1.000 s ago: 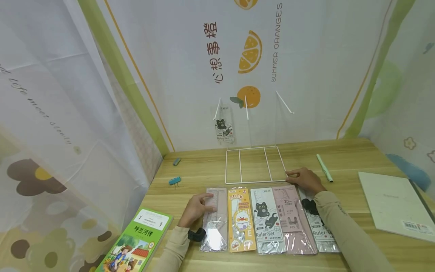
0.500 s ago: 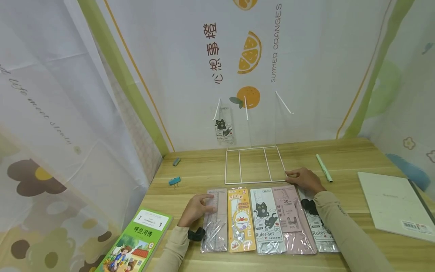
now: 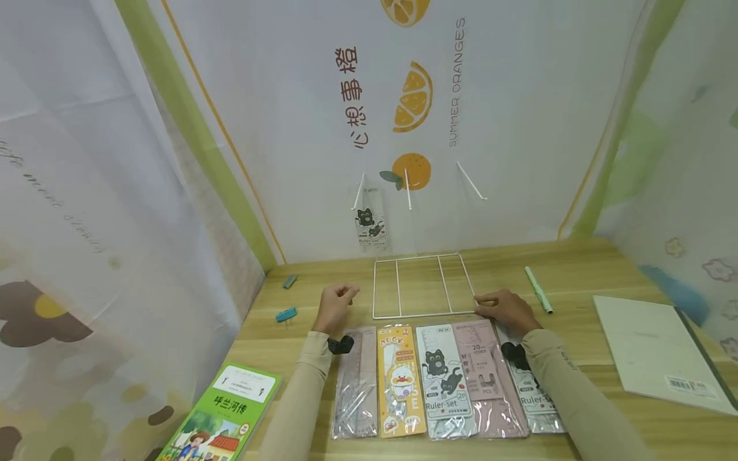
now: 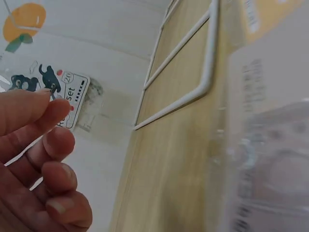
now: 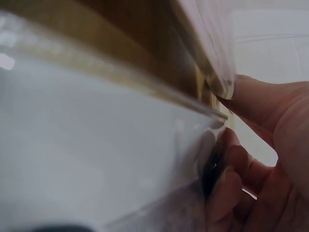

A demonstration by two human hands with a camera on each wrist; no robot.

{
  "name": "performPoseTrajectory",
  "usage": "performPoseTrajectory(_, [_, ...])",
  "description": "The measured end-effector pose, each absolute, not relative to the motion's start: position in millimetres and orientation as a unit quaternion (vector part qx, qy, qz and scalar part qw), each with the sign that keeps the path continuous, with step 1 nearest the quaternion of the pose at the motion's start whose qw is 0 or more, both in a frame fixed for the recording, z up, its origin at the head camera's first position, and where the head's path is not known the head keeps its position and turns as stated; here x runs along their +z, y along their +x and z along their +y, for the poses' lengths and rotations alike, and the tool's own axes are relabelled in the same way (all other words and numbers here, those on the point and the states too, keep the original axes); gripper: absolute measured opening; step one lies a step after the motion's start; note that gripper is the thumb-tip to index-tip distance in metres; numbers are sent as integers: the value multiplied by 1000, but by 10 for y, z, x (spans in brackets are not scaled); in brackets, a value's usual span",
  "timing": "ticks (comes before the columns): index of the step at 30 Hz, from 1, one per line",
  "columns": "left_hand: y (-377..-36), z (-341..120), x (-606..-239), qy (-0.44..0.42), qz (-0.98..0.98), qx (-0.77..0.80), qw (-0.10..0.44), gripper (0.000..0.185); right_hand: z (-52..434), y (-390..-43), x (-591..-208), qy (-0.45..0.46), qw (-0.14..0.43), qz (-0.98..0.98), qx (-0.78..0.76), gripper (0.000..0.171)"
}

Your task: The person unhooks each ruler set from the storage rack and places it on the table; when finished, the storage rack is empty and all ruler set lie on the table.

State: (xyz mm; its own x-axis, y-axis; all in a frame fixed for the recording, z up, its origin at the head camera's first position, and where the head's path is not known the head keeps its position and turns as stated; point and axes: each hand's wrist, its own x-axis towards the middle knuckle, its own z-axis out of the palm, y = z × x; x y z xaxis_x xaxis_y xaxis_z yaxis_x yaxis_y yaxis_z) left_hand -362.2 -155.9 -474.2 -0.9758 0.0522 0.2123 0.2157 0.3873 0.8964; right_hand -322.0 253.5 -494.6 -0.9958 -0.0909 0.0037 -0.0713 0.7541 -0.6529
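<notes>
Left hand (image 3: 334, 306) lifted off clear ruler pack (image 3: 354, 384), now raised left of white wire rack (image 3: 423, 287), fingers loosely curled, holding nothing. Right hand (image 3: 506, 310) unchanged, fingertips resting at rack's front right corner, fingers relaxed.

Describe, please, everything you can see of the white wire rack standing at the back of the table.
The white wire rack looks like thin coated metal. Its flat rectangular base lies on the wooden table, split by two cross wires into three bays. Three slim prongs rise against the backdrop; one black-cat ruler-set packet hangs from the leftmost. The right hand rests at the base's near right corner, fingertips at the wire. The left hand hovers just left of the base, apart from it. Five packets lie before it.
</notes>
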Motion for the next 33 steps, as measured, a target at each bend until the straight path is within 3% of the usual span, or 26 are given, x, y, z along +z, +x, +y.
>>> performPoseTrajectory(7, [-4020, -1516, -4616, -65, -793, -599, 94, 24, 2503, -3225, -4966, -45, 3, 937, -346, 45])
performPoseTrajectory(14, [-4403, -1426, -4324, -72, -753, -647, 93, 47, 2522, -3296, -4983, -30, 9, 935, -354, 46])
performPoseTrajectory(21, [-4390, -1261, -3739, -106, -748, -651, 73, 56, 2513, -3328, -5010, -23, 15, 935, -354, 47])
performPoseTrajectory(28, [-4627, -1236, -3740, -88, -735, -665, 96, 57, 2485, -3327, -5028, -34, 8, 939, -342, 44])
performPoseTrajectory(33, [-4647, -1172, -3676, -102, -732, -670, 73, 53, 2524, -3311, -5019, -27, 8, 938, -346, 46])
